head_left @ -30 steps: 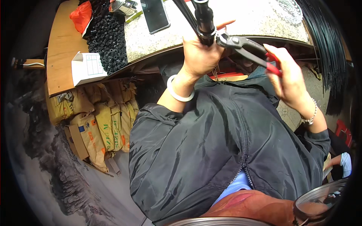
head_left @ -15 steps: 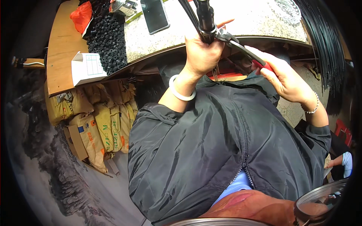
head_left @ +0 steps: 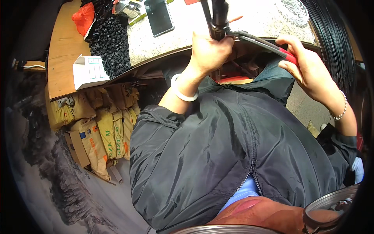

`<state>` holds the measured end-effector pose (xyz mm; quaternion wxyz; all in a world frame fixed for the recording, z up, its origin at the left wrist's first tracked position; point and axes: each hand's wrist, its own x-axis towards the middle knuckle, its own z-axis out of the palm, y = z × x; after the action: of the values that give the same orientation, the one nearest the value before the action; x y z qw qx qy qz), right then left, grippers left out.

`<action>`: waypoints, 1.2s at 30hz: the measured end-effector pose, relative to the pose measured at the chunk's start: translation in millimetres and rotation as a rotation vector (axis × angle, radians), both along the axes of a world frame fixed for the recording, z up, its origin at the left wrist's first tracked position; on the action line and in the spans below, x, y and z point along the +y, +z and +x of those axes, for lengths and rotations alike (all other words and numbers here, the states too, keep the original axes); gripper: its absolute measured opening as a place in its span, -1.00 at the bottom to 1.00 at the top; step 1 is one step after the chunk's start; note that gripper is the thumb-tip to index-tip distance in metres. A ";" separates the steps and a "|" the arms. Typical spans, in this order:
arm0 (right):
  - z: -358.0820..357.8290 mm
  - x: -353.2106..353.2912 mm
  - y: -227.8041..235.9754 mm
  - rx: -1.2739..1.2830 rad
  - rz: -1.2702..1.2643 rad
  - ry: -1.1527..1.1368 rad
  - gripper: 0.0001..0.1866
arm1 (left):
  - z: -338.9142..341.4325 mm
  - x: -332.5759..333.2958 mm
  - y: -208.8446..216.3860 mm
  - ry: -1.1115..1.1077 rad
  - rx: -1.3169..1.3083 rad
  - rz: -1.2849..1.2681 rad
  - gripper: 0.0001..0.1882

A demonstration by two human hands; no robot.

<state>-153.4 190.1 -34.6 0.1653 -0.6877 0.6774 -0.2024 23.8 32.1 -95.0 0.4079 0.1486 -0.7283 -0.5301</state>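
My left hand (head_left: 210, 54) is closed round the lower end of a thick black rod (head_left: 220, 17), with a thinner black rod (head_left: 206, 15) alongside. The rods rise out of view over the worktop's front edge. In my right hand (head_left: 311, 72) is a pair of pliers (head_left: 259, 42) with red grips. Its jaws meet the thick rod's ringed end just above my left fist; their exact bite is too small to make out. A thin orange-red stick shape shows behind the rod.
On the speckled worktop (head_left: 144, 48) lie a black phone (head_left: 159, 17) and a clear glass dish (head_left: 292, 11). Heaped small black tubes (head_left: 111, 50), a white box (head_left: 90, 71) and a red bag (head_left: 83, 18) sit left. Thin black rods (head_left: 331, 43) hang at right. Sacks (head_left: 105, 124) are stacked below.
My right hand has moved right and slightly down, and the pliers now reach out flatter from the rod. My left hand stays on the rod, nearly in place.
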 end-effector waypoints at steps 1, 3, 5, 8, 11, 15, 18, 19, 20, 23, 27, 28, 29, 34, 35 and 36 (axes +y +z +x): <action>-2.6 -0.9 -5.8 -0.174 -0.029 0.015 -0.80 | 1.7 -0.7 0.8 -0.036 0.005 0.205 -0.80; -14.2 -0.3 -26.1 -0.416 -0.039 0.076 -0.79 | -0.2 1.0 2.8 0.049 0.084 0.240 -0.78; -11.9 5.1 -49.6 -0.688 -0.068 -0.050 -0.76 | -1.2 1.2 10.6 0.016 0.022 0.126 -0.75; 13.7 -11.9 -55.9 -0.813 -0.246 -0.094 -0.72 | -6.2 -3.2 11.6 0.069 0.120 -0.112 -0.77; 45.5 -38.3 -39.1 -0.754 -0.491 -0.076 -0.56 | -11.8 9.4 12.6 0.055 0.101 0.196 -0.73; 56.3 -59.9 -31.9 -0.593 -0.737 -0.014 -0.56 | -12.8 11.1 9.4 0.064 0.183 0.038 -0.83; 59.5 -64.7 -25.9 -0.621 -0.699 -0.038 -0.71 | -6.9 13.7 10.9 0.072 0.143 0.059 -0.89; 58.3 -61.4 -25.6 -0.554 -0.670 -0.079 -0.77 | -4.9 14.3 11.9 0.069 0.076 0.132 -0.91; 57.0 -57.3 -25.4 -0.485 -0.641 -0.119 -0.83 | -5.9 14.2 8.6 0.110 0.087 0.162 -0.92; 32.9 -41.8 -26.3 -0.217 -0.651 -0.078 -0.81 | 1.8 -1.2 13.3 0.172 0.106 0.297 -0.93; 18.2 -20.9 -8.3 0.122 -0.522 -0.065 -0.72 | 4.1 -7.7 9.5 0.216 0.154 0.148 -0.81; 16.5 -18.4 -4.0 0.237 -0.542 -0.052 -0.71 | 3.4 -8.2 8.8 0.216 0.155 0.150 -0.81; 15.3 -16.6 -0.2 0.352 -0.561 -0.038 -0.70 | 2.7 -9.0 8.0 0.209 0.154 0.164 -0.80; 18.8 -15.0 10.7 0.557 -0.579 -0.034 -0.69 | -0.5 -7.2 8.8 0.177 0.153 0.186 -0.77; 19.5 -14.7 11.0 0.600 -0.587 -0.024 -0.68 | -1.4 -6.7 9.2 0.175 0.155 0.187 -0.77; 21.0 -14.5 11.4 0.603 -0.585 -0.025 -0.68 | -2.0 -6.0 9.8 0.177 0.143 0.204 -0.77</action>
<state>-132.4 175.6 -23.2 -0.2449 -0.7259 0.6175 -0.1780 21.8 26.1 -85.2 0.4866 0.2148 -0.6239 -0.5726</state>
